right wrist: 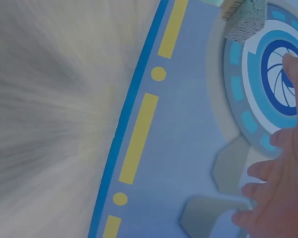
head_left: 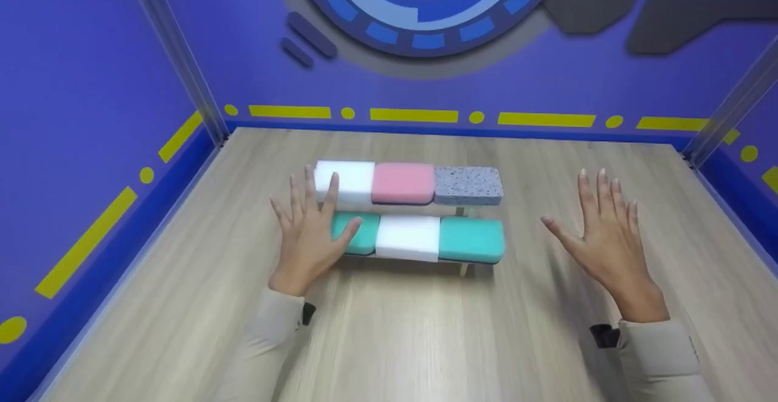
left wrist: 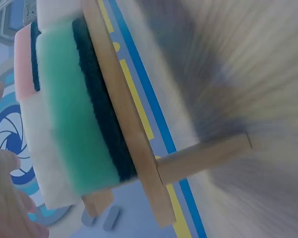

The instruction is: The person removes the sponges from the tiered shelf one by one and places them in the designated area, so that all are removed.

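Observation:
My left hand [head_left: 307,241] is spread flat in the air at the left end of two rows of blocks, with fingers straight and nothing held. In the head view it covers part of the left green sponge [head_left: 363,241] and the back white sponge [head_left: 352,180]. The left wrist view shows a gap between fingers and the green sponge [left wrist: 77,109]. Behind sit a pink sponge [head_left: 403,182] and a grey speckled block [head_left: 468,185]; in front, a white sponge [head_left: 408,236] and another green sponge [head_left: 472,239]. Right of them my right hand [head_left: 611,247] hovers, fingers spread, touching nothing.
The blocks rest on a wooden rack [left wrist: 126,109] with short legs, standing on a wood-grain table [head_left: 413,335]. Blue printed panels with yellow marks close off the back [head_left: 389,95] and left side [head_left: 73,146]; part of another panel shows at the right.

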